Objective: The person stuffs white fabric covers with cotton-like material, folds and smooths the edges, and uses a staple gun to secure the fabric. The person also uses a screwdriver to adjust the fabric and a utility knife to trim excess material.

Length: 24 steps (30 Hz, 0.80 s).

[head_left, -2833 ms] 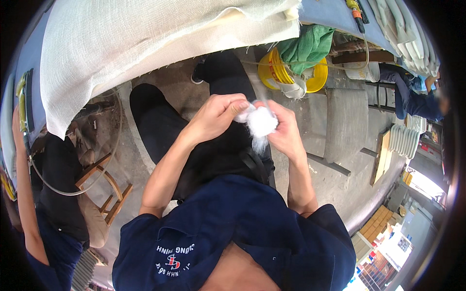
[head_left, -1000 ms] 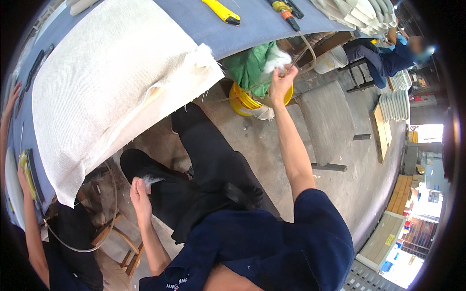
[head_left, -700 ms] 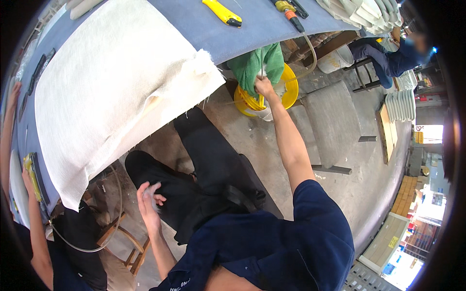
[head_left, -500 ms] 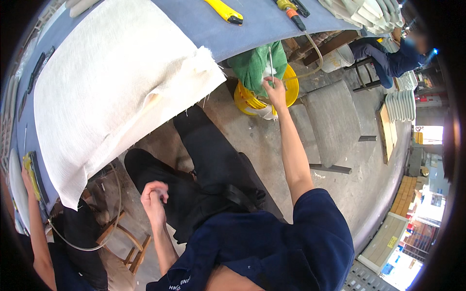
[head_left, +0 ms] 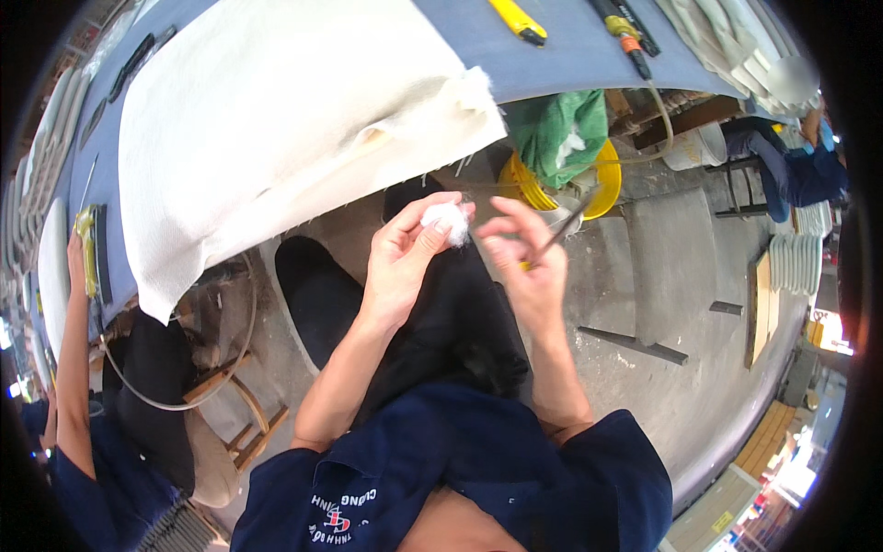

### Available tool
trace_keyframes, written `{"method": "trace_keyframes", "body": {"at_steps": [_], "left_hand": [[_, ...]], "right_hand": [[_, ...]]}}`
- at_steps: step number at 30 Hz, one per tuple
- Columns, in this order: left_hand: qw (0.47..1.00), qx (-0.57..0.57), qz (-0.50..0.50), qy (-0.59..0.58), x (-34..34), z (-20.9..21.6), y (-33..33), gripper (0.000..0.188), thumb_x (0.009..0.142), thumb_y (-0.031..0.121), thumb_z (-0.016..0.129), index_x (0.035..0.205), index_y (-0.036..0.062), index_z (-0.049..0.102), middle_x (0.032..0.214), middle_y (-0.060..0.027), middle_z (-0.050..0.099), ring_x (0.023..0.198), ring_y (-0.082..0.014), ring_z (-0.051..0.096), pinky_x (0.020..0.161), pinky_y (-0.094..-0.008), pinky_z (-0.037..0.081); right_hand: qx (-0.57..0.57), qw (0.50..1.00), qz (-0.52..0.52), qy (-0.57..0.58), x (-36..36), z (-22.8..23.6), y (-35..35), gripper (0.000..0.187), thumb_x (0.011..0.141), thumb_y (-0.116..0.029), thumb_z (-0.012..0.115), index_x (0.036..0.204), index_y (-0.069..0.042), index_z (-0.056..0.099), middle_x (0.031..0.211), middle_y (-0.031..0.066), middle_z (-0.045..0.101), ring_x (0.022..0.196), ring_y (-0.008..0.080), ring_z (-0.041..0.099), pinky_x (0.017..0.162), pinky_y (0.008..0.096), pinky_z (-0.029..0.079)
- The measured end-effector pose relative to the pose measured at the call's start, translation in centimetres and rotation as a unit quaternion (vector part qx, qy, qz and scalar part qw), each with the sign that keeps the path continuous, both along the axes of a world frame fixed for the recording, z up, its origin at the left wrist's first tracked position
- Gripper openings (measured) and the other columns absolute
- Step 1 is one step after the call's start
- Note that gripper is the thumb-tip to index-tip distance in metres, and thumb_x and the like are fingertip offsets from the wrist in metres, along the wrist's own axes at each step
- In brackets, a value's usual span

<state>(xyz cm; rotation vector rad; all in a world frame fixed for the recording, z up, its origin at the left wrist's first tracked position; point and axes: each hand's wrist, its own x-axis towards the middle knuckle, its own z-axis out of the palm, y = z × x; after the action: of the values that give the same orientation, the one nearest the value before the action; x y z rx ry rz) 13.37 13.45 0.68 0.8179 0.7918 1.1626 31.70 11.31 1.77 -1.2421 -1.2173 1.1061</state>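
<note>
My left hand (head_left: 405, 247), above my lap, pinches a tuft of white fibre stuffing (head_left: 447, 224) between thumb and fingers. Just to its right is my right hand (head_left: 529, 258), slightly blurred, closed around a thin metal rod (head_left: 570, 221) with a yellow end; the rod slants up toward the right. Beyond it, a green sack (head_left: 549, 138) with white fluff showing at its mouth sits in a yellow bucket (head_left: 607, 189). A cream fabric-covered panel (head_left: 294, 129) with frayed edges lies on the table ahead, overhanging its near edge; a fold bulges near its right corner.
On the blue tabletop (head_left: 570, 69) lie a yellow-handled cutter (head_left: 520, 20) and an air tool (head_left: 628, 41) with a hose. At left, a co-worker's hand holds a yellow-green stapler (head_left: 89, 248). A grey upholstered panel (head_left: 671, 267) stands on the floor at right.
My right hand has come back from the sack with the rod, toward my left hand. My left hand has risen from my lap, and white stuffing now shows in it. The view has shifted.
</note>
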Motion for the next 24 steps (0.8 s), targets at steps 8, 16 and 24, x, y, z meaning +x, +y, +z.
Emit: {"method": "trace_keyframes", "body": {"at_steps": [8,16,24], "left_hand": [[0.921,0.267,0.032,0.281,0.1,6.3,-0.1,0.042,0.11,0.016,0.053,0.147,-0.003,0.061,0.143,-0.0146,0.068,0.136,-0.0261,0.061,0.117,-0.0386,0.043],[0.571,0.536,0.154,0.603,-3.1,10.5,12.2,0.027,0.094,0.017,0.075,0.12,0.0098,0.077,0.125,-0.0084,0.075,0.131,-0.0363,0.061,0.11,-0.0459,0.046],[0.675,0.491,0.023,0.55,-4.1,12.0,16.8,0.024,0.102,0.02,0.067,0.092,-0.0008,0.073,0.102,-0.0087,0.072,0.101,-0.0312,0.062,0.092,-0.0408,0.05]], "right_hand": [[0.082,0.989,-0.059,0.111,-0.9,1.9,1.4,0.027,0.099,0.004,0.071,0.126,0.003,0.07,0.113,0.0079,0.076,0.096,0.0098,0.072,0.085,0.0244,0.057],[0.17,0.979,-0.095,0.064,0.9,4.1,2.9,0.021,0.1,0.003,0.07,0.122,0.001,0.068,0.136,0.0126,0.066,0.101,0.011,0.07,0.082,0.0233,0.056],[0.151,0.983,-0.063,0.087,0.2,6.7,5.3,0.024,0.101,0.004,0.067,0.125,0.0,0.064,0.125,0.0127,0.072,0.108,0.0139,0.071,0.091,0.025,0.057]]}}
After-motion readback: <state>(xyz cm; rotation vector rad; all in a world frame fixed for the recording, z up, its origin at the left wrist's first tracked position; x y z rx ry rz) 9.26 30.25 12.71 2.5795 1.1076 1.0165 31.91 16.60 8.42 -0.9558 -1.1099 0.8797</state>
